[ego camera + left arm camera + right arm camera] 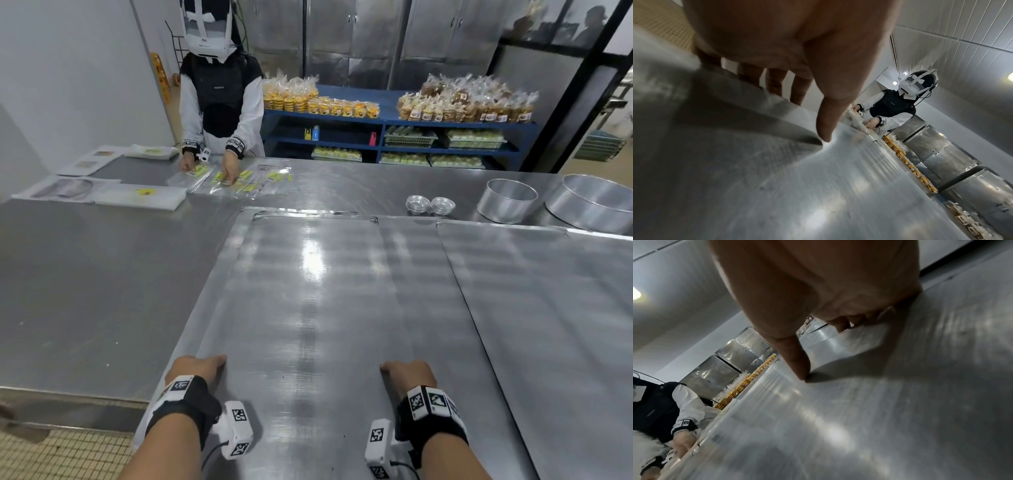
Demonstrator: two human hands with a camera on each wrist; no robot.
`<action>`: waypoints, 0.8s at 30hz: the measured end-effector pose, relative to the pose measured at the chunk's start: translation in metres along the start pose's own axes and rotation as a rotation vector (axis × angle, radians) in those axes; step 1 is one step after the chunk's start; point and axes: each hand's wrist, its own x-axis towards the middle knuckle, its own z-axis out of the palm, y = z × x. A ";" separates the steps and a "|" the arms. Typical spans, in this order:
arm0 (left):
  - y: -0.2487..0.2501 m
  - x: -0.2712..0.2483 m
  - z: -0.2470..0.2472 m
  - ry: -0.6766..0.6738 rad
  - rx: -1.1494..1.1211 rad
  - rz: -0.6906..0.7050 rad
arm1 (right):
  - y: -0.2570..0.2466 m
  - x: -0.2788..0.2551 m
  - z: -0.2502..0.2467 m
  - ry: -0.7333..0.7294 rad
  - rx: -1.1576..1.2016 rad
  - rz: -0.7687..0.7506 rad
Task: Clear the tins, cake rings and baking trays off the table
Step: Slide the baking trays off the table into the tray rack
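A large flat steel baking tray lies lengthwise before me, its near end sticking out past the table edge. My left hand grips its near left edge. In the left wrist view the thumb lies on top of the tray and the fingers pass under the rim. My right hand holds the tray further right, its thumb pressing on the sheet and its fingers curled down. A second tray lies to the right. Two cake rings and two stacks of small tins stand behind.
The steel table stretches left and back. Across it another person handles clear labelled bags next to white packets. A blue shelf with bagged bread stands behind, with steel cabinets beyond. Tiled floor shows at lower left.
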 end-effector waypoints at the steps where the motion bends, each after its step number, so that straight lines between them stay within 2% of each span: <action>1: 0.001 0.001 -0.001 -0.005 0.008 -0.003 | 0.003 0.007 0.003 -0.014 -0.013 -0.016; 3: 0.004 -0.002 -0.005 -0.034 -0.003 -0.014 | 0.010 0.024 0.004 -0.007 0.041 0.006; 8: 0.007 0.013 -0.013 -0.078 -0.072 0.015 | -0.002 -0.010 -0.016 0.010 0.174 0.097; 13: 0.023 0.019 -0.028 -0.103 -0.114 0.009 | -0.013 -0.039 -0.017 0.104 0.209 0.045; 17: 0.037 0.028 -0.045 -0.114 -0.086 0.063 | -0.012 -0.066 -0.008 0.178 0.205 0.063; 24: 0.057 0.033 -0.052 -0.175 0.010 0.198 | 0.014 -0.117 -0.001 0.299 0.331 0.134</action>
